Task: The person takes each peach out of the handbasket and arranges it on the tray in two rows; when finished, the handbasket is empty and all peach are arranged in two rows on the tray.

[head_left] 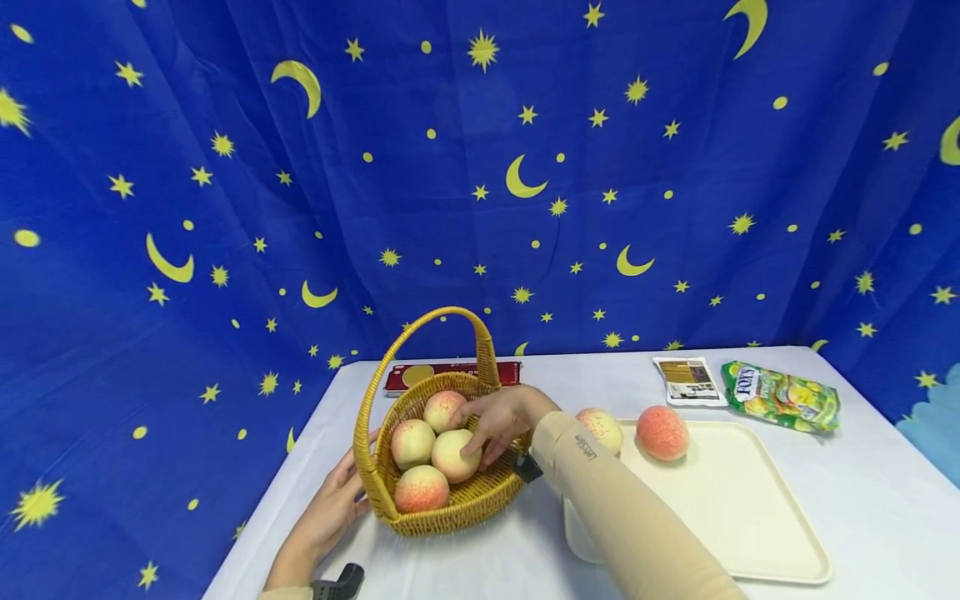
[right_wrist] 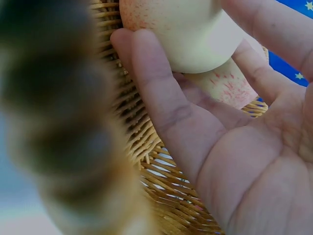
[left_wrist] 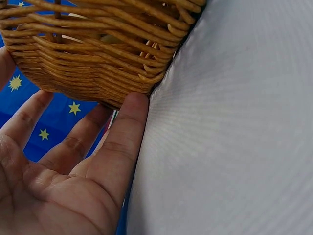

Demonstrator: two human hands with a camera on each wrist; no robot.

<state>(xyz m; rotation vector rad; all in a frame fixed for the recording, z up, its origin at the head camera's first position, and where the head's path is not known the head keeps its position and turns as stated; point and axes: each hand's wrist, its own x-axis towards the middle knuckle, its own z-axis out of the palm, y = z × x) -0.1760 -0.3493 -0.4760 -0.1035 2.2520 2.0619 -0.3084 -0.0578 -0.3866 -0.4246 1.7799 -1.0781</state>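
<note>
The round, pale-yellow peach with a faint pink blush (head_left: 452,460) lies inside the oval basket of woven golden-brown wicker (head_left: 450,523), held between the bent fingers and thumb of the right hand (head_left: 504,419). Three pink-speckled, cream-coloured peaches (head_left: 412,443) crowd the side left of those fingers, while woven floor shows from beneath them to the near-right rim. The tall arched wicker handle (head_left: 372,392) rises left of the fingers and past them, so the wrist crosses the rim on the handle's right side. The left hand (head_left: 330,507) has its fingers spread, their tips touching the basket's outer left wall low down, beside the white tablecloth (head_left: 525,554). A strip of that cloth separates the basket from the cream rectangular tray (head_left: 731,508), right of the right-hand fingers and partly under the sleeve; a red-pink round peach (head_left: 662,433) sits near its far edge, and another pale, speckled one (head_left: 600,429) is partly hidden by the sleeve. Beyond the fingers, a flat dark-red box (head_left: 510,372) lies behind the basket; farther right lies a green FOX'S packet (head_left: 783,396).
</note>
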